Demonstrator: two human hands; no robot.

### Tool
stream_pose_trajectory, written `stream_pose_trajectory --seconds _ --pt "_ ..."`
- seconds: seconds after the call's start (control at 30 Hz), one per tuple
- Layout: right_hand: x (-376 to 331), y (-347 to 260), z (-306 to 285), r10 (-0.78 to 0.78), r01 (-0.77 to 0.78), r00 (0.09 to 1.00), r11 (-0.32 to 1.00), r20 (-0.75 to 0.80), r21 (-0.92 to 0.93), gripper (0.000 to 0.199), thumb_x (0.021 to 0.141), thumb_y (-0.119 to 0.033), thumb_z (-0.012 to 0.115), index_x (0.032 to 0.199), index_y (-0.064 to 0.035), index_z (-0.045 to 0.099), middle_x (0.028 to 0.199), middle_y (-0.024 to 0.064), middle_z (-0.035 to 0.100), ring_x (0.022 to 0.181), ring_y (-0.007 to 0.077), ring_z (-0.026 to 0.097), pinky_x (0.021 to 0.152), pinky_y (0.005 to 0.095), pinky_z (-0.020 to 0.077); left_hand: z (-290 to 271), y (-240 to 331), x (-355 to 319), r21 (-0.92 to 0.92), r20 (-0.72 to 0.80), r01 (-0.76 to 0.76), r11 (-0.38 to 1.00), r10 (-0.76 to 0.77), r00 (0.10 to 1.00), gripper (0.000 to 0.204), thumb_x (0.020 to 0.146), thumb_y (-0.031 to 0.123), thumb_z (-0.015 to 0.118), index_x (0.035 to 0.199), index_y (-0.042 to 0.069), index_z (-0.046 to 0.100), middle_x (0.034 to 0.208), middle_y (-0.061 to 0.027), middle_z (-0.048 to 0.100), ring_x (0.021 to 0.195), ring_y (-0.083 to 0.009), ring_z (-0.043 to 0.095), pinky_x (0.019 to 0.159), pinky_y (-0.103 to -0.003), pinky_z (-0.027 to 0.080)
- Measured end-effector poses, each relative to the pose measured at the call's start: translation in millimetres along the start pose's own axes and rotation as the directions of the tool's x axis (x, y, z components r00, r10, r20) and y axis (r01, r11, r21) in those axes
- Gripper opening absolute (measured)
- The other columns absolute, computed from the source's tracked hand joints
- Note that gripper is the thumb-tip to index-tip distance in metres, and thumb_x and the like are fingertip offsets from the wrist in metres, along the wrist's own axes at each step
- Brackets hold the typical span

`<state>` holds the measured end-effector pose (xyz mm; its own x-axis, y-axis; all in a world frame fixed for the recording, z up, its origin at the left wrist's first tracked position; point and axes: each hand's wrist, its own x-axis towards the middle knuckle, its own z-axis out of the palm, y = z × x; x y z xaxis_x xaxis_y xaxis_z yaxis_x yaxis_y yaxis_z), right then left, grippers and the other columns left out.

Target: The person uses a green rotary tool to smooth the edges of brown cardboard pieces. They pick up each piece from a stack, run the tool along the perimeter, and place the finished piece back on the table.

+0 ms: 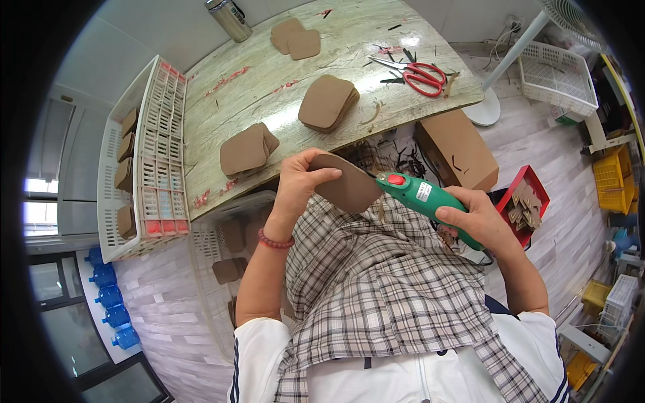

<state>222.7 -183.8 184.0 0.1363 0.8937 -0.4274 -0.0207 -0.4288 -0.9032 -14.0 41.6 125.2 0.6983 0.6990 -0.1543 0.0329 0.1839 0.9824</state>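
While the left hand (297, 187) pinches a brown rounded pad (349, 189) by its left edge, thumb on the near face, the right hand (472, 213) is wrapped around a green handheld power tool (423, 197) with a red switch. The pad sits at the centre of the frame, above a plaid apron (383, 282), and the tool's tip is at its right edge; whether they touch is hard to make out at this size. A beaded bracelet (275, 239) circles the left wrist.

Just above the hands, on the table (228, 101), lie two stacks of similar pads, one left of centre (243, 152) and one at upper centre (326, 102). A few more pads (304, 44) rest near the top. Red-handled scissors (424, 78) lie at upper right among dark scraps (409, 55).

Farther out, a cardboard box (463, 144) and a red box (540, 190) of small pieces stand at right, a white basket (161, 101) holding brown pads at upper left, and a metal flask (229, 19) at the top.
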Motion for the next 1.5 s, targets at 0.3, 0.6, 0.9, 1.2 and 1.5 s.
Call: stream_pose_trajectory --seconds 0.3,0.6,0.9,1.2,1.5 --pt "9 -1 7 -0.023 0.023 1.0 0.999 -0.005 -0.027 0.036 0.087 -0.026 0.069 0.107 0.0032 0.063 0.07 0.0012 0.057 0.058 0.0067 0.051 0.053 0.0236 0.0432 13 6 1 0.05 0.142 0.095 0.994 -0.102 0.985 0.017 0.075 -0.004 0.072 0.091 0.001 0.067 0.085 -0.0023 0.069 0.077 -0.009 0.062 0.073 -0.023 0.05" --pt "31 -12 26 -0.07 0.069 0.996 0.998 0.053 0.01 0.037 0.087 -0.025 0.07 0.108 0.004 0.063 0.072 0.0017 0.058 0.059 0.0071 0.053 0.054 0.0228 0.044 12 15 -7 0.028 0.234 0.194 0.981 -0.195 0.952 0.032 0.072 -0.005 0.072 0.103 0.001 0.064 0.089 -0.0009 0.066 0.081 -0.0072 0.06 0.076 -0.023 0.048" --pt "41 14 19 -0.098 0.103 0.994 0.989 -0.056 0.104 0.035 0.089 -0.024 0.068 0.108 0.0041 0.062 0.078 0.0018 0.058 0.065 0.0074 0.054 0.056 0.0242 0.0466 -189 8 5 -0.019 -0.522 -0.161 0.987 0.127 0.844 0.037 0.08 0.0 0.067 0.115 0.0 0.057 0.102 -0.0111 0.066 0.09 -0.0219 0.064 0.082 -0.036 0.053" --pt "40 33 12 -0.062 0.078 0.98 0.994 -0.191 0.076 0.033 0.089 -0.023 0.068 0.107 0.0036 0.063 0.076 0.0024 0.059 0.063 0.0067 0.054 0.056 0.0239 0.0459 -59 -14 79 0.985 -0.167 0.096 0.142 0.673 0.721 0.056 0.084 0.038 0.068 0.127 0.003 0.056 0.142 -0.0211 0.041 0.135 -0.0395 0.031 0.111 -0.05 0.023" --pt "36 45 8 -0.108 0.126 0.964 0.99 -0.244 0.061 0.031 0.089 -0.022 0.067 0.106 0.0037 0.062 0.077 0.0016 0.058 0.063 0.0066 0.054 0.055 0.0237 0.0455 -10 -35 111 0.921 -0.277 -0.011 0.389 0.675 0.684 0.048 0.071 0.024 0.079 0.106 -0.001 0.059 0.137 -0.0239 0.041 0.139 -0.0401 0.021 0.112 -0.052 0.016"
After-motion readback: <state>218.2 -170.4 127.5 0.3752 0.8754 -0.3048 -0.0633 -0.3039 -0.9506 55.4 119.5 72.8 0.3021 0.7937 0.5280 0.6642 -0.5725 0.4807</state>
